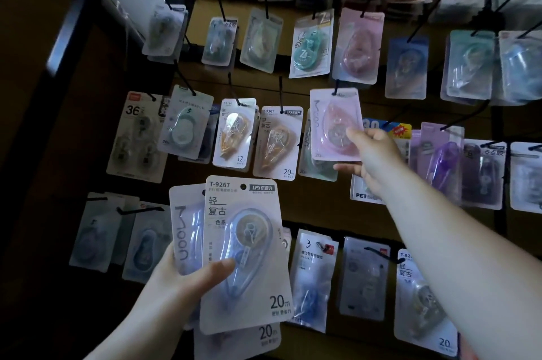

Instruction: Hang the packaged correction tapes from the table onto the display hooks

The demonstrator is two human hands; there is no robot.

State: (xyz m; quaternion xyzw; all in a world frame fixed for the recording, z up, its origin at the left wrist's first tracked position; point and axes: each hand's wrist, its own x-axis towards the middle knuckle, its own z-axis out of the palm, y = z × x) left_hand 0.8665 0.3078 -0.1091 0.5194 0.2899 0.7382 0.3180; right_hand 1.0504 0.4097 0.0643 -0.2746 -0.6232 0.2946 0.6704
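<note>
"T-9267", "LPS" and "20m" are printed on the front held pack (249, 230). "Moon" is read on the pink pack (330, 125), "36" on a hung card (133, 139), and "PET" on a lower pack (361, 194).

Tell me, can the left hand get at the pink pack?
Probably not: the left hand is full, gripping a stack of packs; the right hand holds the pink pack at a hook.

The pink pack (334, 125) you hold up is matt card under a glossy clear plastic blister. The front pack (243, 254) of your lower stack has pale matt card and a shiny transparent shell. The hooks (280, 92) look dark and matt; the backboard (322, 213) looks smooth and brown.
</note>
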